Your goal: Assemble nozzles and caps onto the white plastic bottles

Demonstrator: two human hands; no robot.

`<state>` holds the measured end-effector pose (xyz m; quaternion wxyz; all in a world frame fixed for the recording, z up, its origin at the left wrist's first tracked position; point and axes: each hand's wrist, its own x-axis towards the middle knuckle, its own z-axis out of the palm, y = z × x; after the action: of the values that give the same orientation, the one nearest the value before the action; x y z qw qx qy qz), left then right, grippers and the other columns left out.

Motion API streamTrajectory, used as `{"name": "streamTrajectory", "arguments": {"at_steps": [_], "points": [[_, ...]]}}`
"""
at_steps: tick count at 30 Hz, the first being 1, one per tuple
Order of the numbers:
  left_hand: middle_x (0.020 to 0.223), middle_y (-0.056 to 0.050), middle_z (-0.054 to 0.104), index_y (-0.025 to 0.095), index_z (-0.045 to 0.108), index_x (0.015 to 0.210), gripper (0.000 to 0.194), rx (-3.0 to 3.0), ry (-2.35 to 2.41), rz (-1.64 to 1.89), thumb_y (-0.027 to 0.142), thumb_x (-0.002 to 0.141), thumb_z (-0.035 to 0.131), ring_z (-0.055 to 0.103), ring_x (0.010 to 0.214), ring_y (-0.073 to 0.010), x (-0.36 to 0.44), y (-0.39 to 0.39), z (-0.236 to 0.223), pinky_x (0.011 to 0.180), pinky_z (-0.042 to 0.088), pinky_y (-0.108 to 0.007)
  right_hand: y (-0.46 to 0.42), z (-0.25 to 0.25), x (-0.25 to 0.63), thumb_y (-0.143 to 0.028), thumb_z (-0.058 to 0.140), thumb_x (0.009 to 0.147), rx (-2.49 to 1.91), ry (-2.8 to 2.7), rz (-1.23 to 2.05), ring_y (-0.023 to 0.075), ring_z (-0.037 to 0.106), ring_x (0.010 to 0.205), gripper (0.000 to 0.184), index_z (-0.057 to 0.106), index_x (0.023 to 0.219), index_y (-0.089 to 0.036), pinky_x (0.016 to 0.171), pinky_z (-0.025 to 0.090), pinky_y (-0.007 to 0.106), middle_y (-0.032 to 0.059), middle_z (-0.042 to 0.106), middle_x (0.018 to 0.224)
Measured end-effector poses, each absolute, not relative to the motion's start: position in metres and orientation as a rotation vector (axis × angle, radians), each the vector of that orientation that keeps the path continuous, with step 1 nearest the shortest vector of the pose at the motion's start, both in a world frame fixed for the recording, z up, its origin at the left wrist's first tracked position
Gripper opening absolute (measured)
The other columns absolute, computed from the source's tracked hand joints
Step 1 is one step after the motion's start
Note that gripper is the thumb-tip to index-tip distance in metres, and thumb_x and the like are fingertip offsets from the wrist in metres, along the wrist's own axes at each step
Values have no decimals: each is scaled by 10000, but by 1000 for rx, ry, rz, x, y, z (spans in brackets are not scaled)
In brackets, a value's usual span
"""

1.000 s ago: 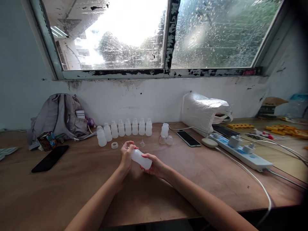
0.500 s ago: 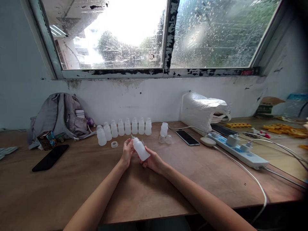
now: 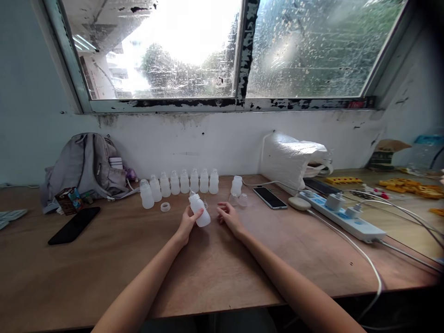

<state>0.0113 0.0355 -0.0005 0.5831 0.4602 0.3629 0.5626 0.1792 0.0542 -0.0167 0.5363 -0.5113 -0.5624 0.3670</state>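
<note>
My left hand [image 3: 189, 224] is closed round a frosted white baby bottle [image 3: 201, 214], which tilts with its nipple end up and to the left. Just to its right, my right hand [image 3: 229, 216] is off the bottle, with fingers loosely apart and nothing seen in them. A small clear piece [image 3: 206, 203] stands on the table behind the held bottle. A translucent ring [image 3: 165, 206] lies to the left. Behind stands a row of several similar bottles [image 3: 175, 183]. Beyond my right hand are clear caps [image 3: 243, 200] and a bottle without a nipple [image 3: 236, 186].
A grey backpack [image 3: 86, 162], a small box [image 3: 69, 200] and a black phone [image 3: 74, 225] are at left. Toward the right are another phone [image 3: 269, 198], a white bag [image 3: 284, 159], a beige puck [image 3: 299, 204] and a power strip [image 3: 343, 217] with trailing cables.
My right hand has let go of the bottle and moved away to the right. My left hand now holds the bottle alone, turned slightly and a little lower at its top.
</note>
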Motion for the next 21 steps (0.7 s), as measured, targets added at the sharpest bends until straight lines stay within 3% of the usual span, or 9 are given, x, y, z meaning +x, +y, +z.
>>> {"name": "streamTrajectory", "arguments": {"at_steps": [3, 6, 12, 18, 21], "points": [[973, -91, 594, 157, 525, 982, 461, 1111, 862, 1335, 382, 606, 666, 567, 854, -194, 10, 37, -1, 679, 454, -257, 73, -25, 207, -210, 470, 693, -1398, -1427, 295, 139, 500, 581, 366, 468, 1053, -141, 608, 440, 299, 15, 507, 678], [960, -79, 593, 168, 520, 972, 450, 1134, 870, 1374, 402, 612, 653, 566, 837, -181, 9, 38, -2, 670, 445, -248, 84, -29, 227, -163, 420, 700, -1562, -1464, 29, 181, 513, 687, 470, 397, 1170, -144, 672, 414, 324, 55, 524, 763], [1012, -78, 571, 183, 526, 989, 423, 1185, 922, 1423, 410, 646, 622, 531, 922, -188, 7, 39, -2, 725, 415, -245, 88, -30, 233, -176, 414, 723, -1836, -1530, -27, 208, 528, 730, 499, 391, 1221, -211, 638, 398, 316, 122, 480, 966], [1013, -106, 557, 151, 519, 988, 462, 1181, 998, 1407, 425, 632, 628, 526, 913, -197, 6, 39, -2, 709, 411, -246, 85, -32, 234, -200, 431, 719, -1732, -1515, -80, 210, 530, 822, 330, 542, 1030, -200, 675, 412, 305, 114, 444, 1042], [976, -123, 558, 125, 525, 946, 478, 1172, 1044, 1387, 443, 608, 638, 538, 858, -197, 6, 40, -3, 667, 413, -249, 86, -33, 235, -205, 454, 694, -1584, -1516, -97, 221, 510, 880, 239, 559, 907, -173, 747, 405, 322, 102, 505, 961]]}}
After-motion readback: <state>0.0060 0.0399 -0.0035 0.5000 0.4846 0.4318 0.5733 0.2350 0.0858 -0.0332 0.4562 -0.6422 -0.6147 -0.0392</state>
